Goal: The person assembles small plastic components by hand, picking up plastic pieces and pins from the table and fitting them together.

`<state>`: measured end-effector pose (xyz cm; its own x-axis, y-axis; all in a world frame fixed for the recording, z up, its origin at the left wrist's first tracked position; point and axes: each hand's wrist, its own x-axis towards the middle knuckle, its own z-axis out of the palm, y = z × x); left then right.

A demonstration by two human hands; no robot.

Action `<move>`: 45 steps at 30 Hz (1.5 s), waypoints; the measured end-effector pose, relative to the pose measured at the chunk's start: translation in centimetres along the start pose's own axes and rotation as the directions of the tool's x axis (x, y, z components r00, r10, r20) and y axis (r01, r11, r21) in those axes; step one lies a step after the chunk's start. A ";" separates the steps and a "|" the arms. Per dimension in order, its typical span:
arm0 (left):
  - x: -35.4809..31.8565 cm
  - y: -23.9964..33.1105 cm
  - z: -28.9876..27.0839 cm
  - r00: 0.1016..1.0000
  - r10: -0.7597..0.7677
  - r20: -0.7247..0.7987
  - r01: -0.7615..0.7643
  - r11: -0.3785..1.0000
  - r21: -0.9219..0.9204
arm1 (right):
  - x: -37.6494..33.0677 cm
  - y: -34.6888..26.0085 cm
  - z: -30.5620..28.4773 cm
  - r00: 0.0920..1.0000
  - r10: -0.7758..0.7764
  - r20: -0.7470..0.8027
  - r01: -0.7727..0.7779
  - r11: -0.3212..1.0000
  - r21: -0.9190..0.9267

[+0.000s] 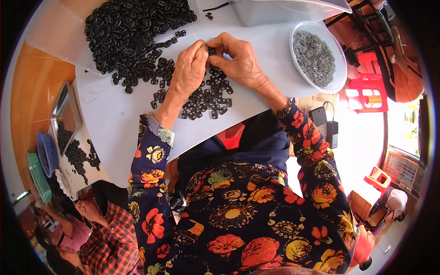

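Observation:
My left hand and my right hand meet over the white table, fingertips nearly touching. A small black plastic piece shows partly between the right thumb and index finger. The left fingers are pinched together against it, hiding whatever they hold. Just below the hands lies a loose spread of small black pieces with holes. Beyond my left hand rises a large heap of black two-holed pieces. To the right, a round clear tub contains many small grey springs.
A translucent bin stands at the far edge. On the left are a metal tray, a blue basket and a green basket. People sit at lower left; one wears a checked shirt. Red stools stand at right.

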<state>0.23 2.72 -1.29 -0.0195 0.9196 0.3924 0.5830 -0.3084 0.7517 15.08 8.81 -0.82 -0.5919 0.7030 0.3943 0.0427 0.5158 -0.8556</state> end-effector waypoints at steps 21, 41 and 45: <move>0.2 1.0 0.5 0.976 -0.219 0.019 0.215 0.933 -0.288 | 0.1 -0.7 -0.2 0.998 -0.030 -0.051 0.031 1.000 0.004; 0.0 0.4 -0.6 0.980 -0.198 0.016 0.195 0.945 -0.262 | 0.5 0.4 0.1 1.000 -0.021 0.003 0.021 0.988 0.150; 0.0 0.4 0.0 0.983 -0.181 -0.006 0.175 0.960 -0.217 | 0.3 0.7 0.1 1.000 -0.026 -0.017 0.027 0.993 0.118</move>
<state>0.45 2.58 -0.98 -0.1301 0.9586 0.2532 0.3805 -0.1876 0.9056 14.85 9.31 -1.36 -0.5789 0.6979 0.4217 -0.0685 0.4737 -0.8780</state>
